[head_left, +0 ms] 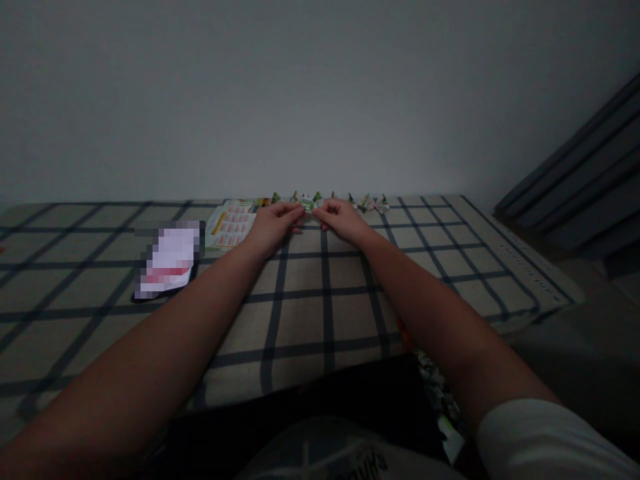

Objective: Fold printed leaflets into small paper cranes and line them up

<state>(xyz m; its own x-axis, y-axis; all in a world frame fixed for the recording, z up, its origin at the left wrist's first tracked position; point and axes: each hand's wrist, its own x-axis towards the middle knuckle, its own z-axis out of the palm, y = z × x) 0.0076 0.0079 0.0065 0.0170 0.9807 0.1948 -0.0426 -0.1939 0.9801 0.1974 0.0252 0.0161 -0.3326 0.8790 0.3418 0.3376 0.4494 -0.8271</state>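
At the cloth's (305, 317) far edge, the left hand (274, 223) and right hand (345, 219) are pinching a green wrapper (308, 202) by opposite ends in narrow fingertip grips, seemingly to steady it. More wrappers (380, 203) are lying along that edge, apparently lined up. The wall (320, 100) is standing just behind the cloth, limiting forward reach; a sheet (227, 230) and phone (170, 260) are taking up room on the cloth's left, while its right and near parts are offering more.

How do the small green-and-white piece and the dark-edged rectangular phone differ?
The left hand and right hand hold the small piece; the phone lies unheld on checked cloth. The piece looks far smaller than the phone.
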